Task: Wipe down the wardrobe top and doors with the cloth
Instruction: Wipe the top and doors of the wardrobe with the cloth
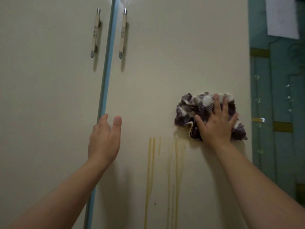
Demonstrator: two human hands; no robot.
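Observation:
Two cream wardrobe doors fill the view, the left door (49,96) and the right door (165,63), split by a light blue strip (107,66). My right hand (216,123) presses a crumpled purple-and-white cloth (194,106) flat against the right door, near its right edge, fingers spread over it. My left hand (104,139) is raised at the blue strip, fingers apart, holding nothing; whether it touches the door I cannot tell. Yellow drip streaks (151,171) run down the right door below the cloth. The wardrobe top is out of view.
Two bar handles (95,32) (123,33) stand upright on either side of the blue strip. To the right of the wardrobe is a teal wall (277,96) with yellow bands, hanging cords and a white sheet (282,17) pinned high up.

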